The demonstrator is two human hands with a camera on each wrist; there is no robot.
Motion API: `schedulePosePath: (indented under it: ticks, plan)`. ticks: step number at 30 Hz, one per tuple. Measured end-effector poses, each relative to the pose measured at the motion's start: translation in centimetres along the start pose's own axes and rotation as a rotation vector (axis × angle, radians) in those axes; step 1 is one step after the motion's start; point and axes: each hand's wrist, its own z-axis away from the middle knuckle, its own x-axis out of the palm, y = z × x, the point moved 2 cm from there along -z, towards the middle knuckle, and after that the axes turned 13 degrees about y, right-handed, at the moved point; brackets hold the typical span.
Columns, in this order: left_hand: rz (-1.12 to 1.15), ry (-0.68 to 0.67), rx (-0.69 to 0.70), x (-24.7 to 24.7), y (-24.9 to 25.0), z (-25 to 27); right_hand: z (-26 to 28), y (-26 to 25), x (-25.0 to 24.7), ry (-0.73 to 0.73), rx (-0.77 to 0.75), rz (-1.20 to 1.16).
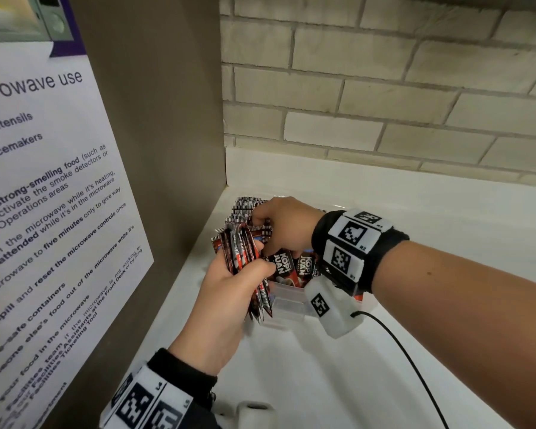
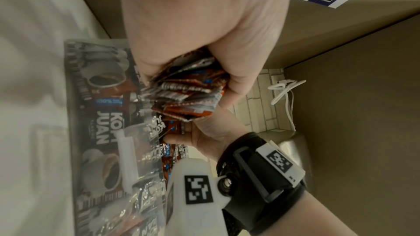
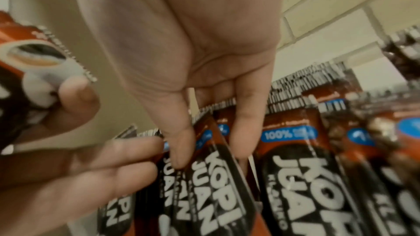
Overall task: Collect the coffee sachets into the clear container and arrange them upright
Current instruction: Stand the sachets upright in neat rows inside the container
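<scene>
Left hand (image 1: 229,292), centre frame, clamps fanned bundle of red-brown foil coffee sachets (image 1: 242,249), likely kept square for upright loading. Right hand (image 1: 283,226) above pinches one sachet among those standing in clear plastic container (image 1: 288,305) on white counter (image 1: 353,382), probably aligning row.

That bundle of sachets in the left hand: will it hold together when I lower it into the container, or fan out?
The bundle of sachets will probably fan out: its top edges already splay above the left hand. The glossy foil looks slippery, so single packs may slide loose. They seem thin and floppy, likely to lean in the clear container unless the right hand steadies them.
</scene>
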Motion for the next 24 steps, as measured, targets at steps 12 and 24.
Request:
schedulePosePath:
  ticks: [12, 24]
  plan:
    - [0.141, 0.046, 0.014, -0.4, 0.5, 0.7, 1.9, 2.0, -4.7, 0.390, 0.021, -0.396]
    - [0.202, 0.011, -0.115, -0.6, 1.7, 0.0, 6.1, 6.2, -8.9, 0.288, -0.063, -0.878]
